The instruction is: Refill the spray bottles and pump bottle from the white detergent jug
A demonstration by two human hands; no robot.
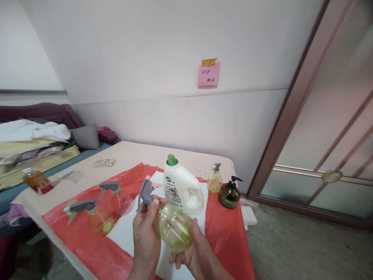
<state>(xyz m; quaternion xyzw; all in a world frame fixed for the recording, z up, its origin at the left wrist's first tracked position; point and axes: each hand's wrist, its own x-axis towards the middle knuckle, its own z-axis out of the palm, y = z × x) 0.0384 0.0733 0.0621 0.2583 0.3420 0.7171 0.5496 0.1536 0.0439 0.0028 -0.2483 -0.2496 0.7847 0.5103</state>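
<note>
A see-through yellow spray bottle (175, 229) with a grey trigger head (145, 192) is held tilted between my two hands. My left hand (147, 229) is closed around its neck, just below the trigger head. Fingers of my right hand (198, 249) grip the round body from the right and underneath. Right behind it stands a white jug (182, 184) with a green opening and a printed label, on a white sheet (124, 233). To the left, two clear spray bottles (100, 219) with grey trigger heads rest on a red cloth (140, 173).
A small yellowish spray bottle (215, 181) and a dark green pump bottle (229, 194) stand at the table's right end. At the left lie a drink bottle (37, 181) and clear plastic packets (105, 163). Behind is a wall with a pink note (209, 76); a glass door (329, 155) is at right.
</note>
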